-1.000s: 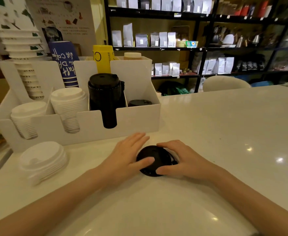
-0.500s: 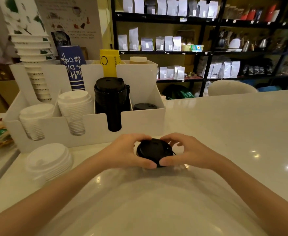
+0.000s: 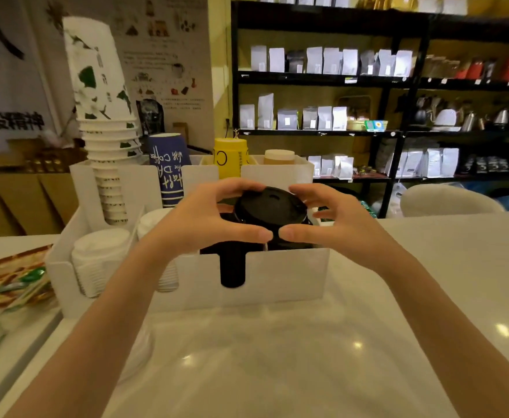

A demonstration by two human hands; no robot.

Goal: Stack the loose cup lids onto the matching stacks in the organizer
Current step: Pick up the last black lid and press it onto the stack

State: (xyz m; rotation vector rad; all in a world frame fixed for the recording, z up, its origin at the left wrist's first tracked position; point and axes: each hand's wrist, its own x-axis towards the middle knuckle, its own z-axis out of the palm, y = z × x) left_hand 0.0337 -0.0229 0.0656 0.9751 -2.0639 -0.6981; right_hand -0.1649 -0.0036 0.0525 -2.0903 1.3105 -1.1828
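lids [image 3: 270, 206] | pinched between fingers [image 3: 241, 188] of both hands | seemingly above organizer [image 3: 289, 273]

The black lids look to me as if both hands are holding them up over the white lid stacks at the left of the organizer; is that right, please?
Not quite. In the head view, both the left hand and the right hand do hold the black lids, but over the black stack in the organizer, not the white lid stacks.
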